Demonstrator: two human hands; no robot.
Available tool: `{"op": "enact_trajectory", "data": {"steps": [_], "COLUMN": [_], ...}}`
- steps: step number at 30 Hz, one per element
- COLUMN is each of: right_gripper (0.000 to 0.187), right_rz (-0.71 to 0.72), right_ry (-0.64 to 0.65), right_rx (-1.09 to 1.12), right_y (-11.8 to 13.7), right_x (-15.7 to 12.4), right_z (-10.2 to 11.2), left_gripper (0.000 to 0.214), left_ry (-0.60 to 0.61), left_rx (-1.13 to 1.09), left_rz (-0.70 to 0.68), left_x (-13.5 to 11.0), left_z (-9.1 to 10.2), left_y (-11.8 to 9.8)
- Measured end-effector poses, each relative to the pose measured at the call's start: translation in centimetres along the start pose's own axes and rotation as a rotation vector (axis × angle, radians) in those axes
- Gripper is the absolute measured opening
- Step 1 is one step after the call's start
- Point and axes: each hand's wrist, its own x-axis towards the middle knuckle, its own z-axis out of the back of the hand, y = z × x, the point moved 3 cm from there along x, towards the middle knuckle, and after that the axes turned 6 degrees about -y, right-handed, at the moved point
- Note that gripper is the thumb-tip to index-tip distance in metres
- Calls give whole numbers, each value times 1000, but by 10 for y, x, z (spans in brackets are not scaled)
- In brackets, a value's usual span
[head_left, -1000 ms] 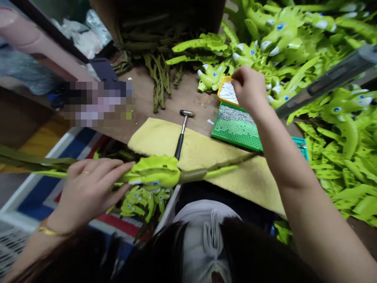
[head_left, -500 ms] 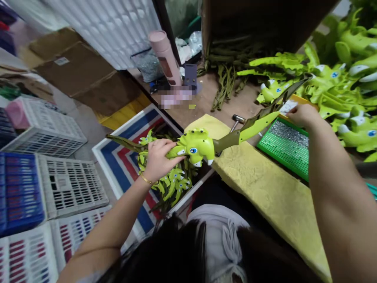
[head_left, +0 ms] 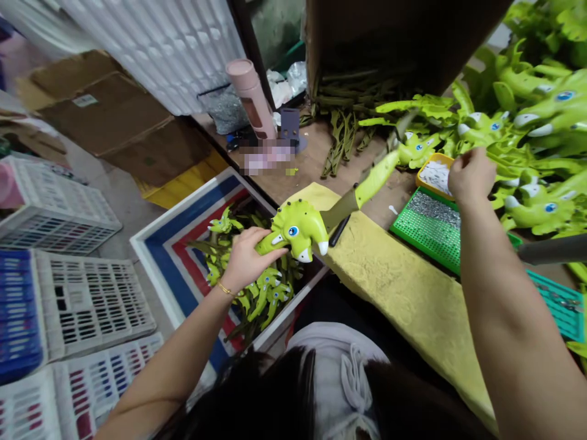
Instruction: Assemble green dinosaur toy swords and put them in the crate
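My left hand [head_left: 251, 256] is closed round the neck of a lime-green toy with a dinosaur head [head_left: 300, 229], blue eye and white horn tips. From the head, a long olive and lime blade-like piece [head_left: 378, 177] stretches up to the right, blurred at its far end. Fingers bent together, my right hand [head_left: 472, 177] is at the right edge of a small yellow tray [head_left: 419, 182] of little white parts; anything in its fingertips is hidden. Just below that stands a green perforated tray [head_left: 426, 241] with small metal pins.
A yellow padded block [head_left: 394, 275] lies along the table edge, a black tool handle [head_left: 340, 231] on it. Similar toys [head_left: 270, 287] fill a lined crate at left; loose green toy parts [head_left: 541, 208] are heaped at right. A pink bottle [head_left: 252, 101] stands behind.
My right hand has shifted right relative to the yellow tray, uncovering more of the white parts. My left hand keeps its hold on the toy. The whole view has shifted slightly.
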Motion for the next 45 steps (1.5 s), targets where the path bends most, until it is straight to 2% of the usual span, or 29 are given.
{"op": "enact_trajectory", "data": {"steps": [2,3,6,8,9,10,12,13,15,17,22,27,32,37,40,45], "right_gripper": [15,14,19,18,16,13,11,13,15,15,16,13,18,37,32,15], "right_rz": [-43,-68,-110,-94,-66,-55,-6,22,33,21,16,84,73,290,318,194], "right_ry": [-152,-184,-139,-74,-17,95,513,656,808,840,843,865,923,865,847,823], "right_rx": [4,7,93,310,457,637,888,955,1048,1083,1086,1061,1160,1099,1079,1125], "right_y": [3,3,11,26,38,52,85,100,120,128,127,135,140,138,139,141], "right_x": [0,-1,-14,-42,-64,-89,-148,-175,-217,-238,-239,-242,-250,-248,-247,-253], "right_z": [8,11,21,34,42,50,63,70,80,82,76,77,67,65,69,69], "left_gripper": [47,46,42,41,43,45,51,53,57,58,58,58,59,58,56,56], "left_ry": [158,228,349,378,376,365,340,338,349,360,342,300,297,269,284,277], "left_rx": [-258,-383,-675,-792,-830,-858,-897,-908,-919,-920,-907,-901,-949,-982,-1023,-1036], "left_rz": [132,195,357,428,446,455,465,471,474,465,426,406,424,388,421,457], "left_x": [2,2,2,1,2,2,3,3,2,2,2,1,-3,-4,-5,-7], "left_z": [-13,-20,-36,-44,-48,-52,-60,-64,-72,-77,-79,-80,-87,-88,-87,-86], "left_y": [-4,-8,-22,-31,-35,-39,-45,-47,-51,-54,-58,-56,-52,-53,-56,-59]}}
